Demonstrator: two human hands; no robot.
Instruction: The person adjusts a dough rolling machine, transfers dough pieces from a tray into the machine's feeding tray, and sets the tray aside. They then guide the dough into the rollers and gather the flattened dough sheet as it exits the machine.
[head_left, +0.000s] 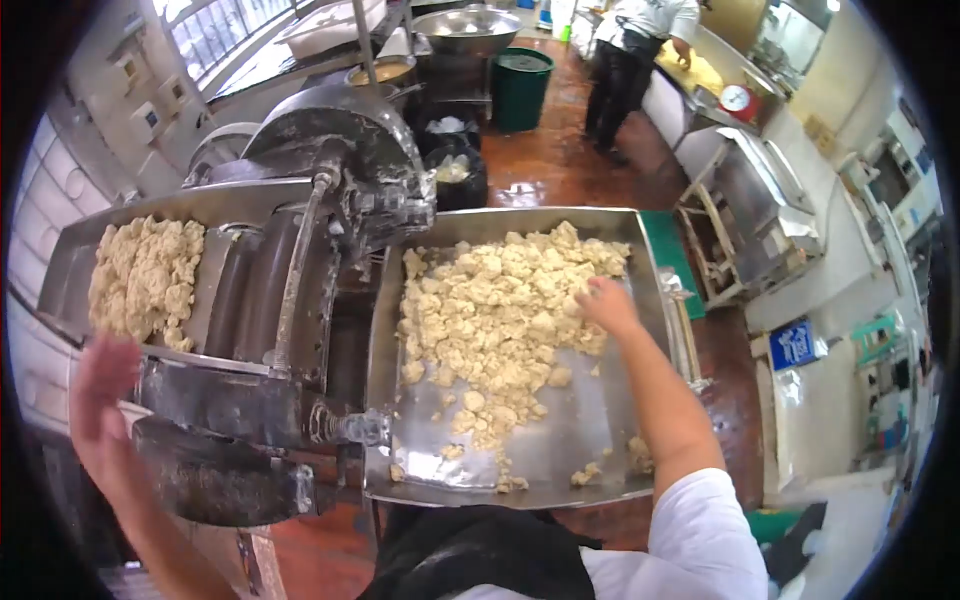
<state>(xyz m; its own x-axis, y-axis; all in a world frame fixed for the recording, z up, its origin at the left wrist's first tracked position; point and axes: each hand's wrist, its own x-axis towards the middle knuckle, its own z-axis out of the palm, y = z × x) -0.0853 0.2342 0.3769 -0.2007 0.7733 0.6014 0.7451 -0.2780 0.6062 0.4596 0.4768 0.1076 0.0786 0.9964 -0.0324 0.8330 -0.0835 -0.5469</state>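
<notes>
Reaching over pale, crumbly dough lumps point(490, 300) in the rectangular steel tray point(580, 425), the bare right hand point(603, 303) shows curled fingers, grip unclear; the blurred left hand point(105, 400) I cannot tell. One beige dough mound point(148, 275) already lies left of dark metal rollers point(262, 290); most seems left loose.

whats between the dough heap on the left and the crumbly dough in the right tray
In the head view, dark rollers, a long metal bar and the right tray's left wall lie between the dough heap and the crumbly dough.

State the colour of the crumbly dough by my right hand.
Pale yellow crumbly dough, best in head view.
</notes>
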